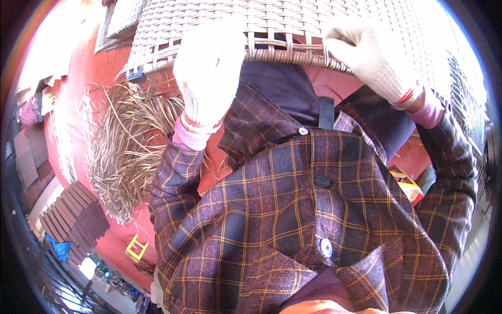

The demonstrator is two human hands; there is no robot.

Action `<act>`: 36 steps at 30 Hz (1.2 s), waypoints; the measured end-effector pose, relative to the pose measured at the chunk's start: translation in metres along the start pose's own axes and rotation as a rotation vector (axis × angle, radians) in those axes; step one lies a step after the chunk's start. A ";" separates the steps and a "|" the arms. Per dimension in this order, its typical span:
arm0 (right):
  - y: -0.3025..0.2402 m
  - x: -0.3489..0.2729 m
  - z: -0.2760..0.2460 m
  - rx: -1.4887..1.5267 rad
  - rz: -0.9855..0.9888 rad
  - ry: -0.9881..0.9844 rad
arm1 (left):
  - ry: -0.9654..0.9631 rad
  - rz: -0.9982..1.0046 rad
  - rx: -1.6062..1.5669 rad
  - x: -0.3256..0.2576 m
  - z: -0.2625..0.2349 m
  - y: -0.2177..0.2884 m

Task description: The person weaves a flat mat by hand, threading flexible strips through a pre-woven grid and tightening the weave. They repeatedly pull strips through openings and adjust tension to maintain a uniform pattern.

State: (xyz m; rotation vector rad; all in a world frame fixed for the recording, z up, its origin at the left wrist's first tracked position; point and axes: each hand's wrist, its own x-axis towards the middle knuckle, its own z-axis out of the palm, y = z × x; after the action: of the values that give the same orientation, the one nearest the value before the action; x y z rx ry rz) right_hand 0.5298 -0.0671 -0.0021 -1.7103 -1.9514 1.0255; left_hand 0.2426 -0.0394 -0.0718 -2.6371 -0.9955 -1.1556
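Note:
A large pale wicker panel lies across my lap, its wrapped edge toward me. Just inside that edge the weave leaves a row of square gaps. My left hand, in a white glove, lies over the edge on the left; glare washes out its fingers. On the right, my gloved right hand is closed, with thumb and fingers pinching a wicker strand at the edge. The fingertips are partly hidden.
A big bundle of loose wicker strands lies on the red floor to my left. Beyond it are brown slatted woven pieces and a small yellow frame. Another yellow item lies by my right arm.

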 end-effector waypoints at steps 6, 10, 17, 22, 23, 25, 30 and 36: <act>0.001 0.010 -0.004 -0.288 -0.020 -0.084 | -0.009 -0.319 -0.259 -0.031 0.011 0.012; -0.025 0.020 0.010 -0.427 -0.340 -0.031 | -0.148 -0.873 -0.929 -0.041 0.009 0.022; -0.057 0.042 0.003 -0.436 -0.171 -0.380 | 0.098 -0.210 0.104 -0.011 -0.001 -0.002; 0.036 -0.007 -0.050 -0.435 -0.035 -0.112 | 0.063 -0.199 0.181 -0.010 -0.004 0.000; 0.065 -0.023 -0.068 -0.540 -0.096 0.051 | 0.097 -0.187 0.186 -0.012 -0.004 0.000; 0.118 -0.056 -0.125 -0.556 0.281 0.105 | 0.096 -0.205 0.194 -0.013 -0.004 -0.001; 0.207 -0.137 -0.253 -0.770 0.671 0.072 | 0.142 -0.208 0.243 -0.012 0.000 -0.002; 0.177 -0.072 -0.193 -0.499 0.349 0.204 | 0.159 -0.241 0.197 -0.011 0.000 0.001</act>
State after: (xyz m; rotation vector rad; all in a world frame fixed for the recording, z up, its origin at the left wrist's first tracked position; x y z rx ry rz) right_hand 0.8002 -0.0787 0.0173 -2.3810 -1.9219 0.4451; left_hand 0.2376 -0.0455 -0.0797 -2.2833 -1.3462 -1.2195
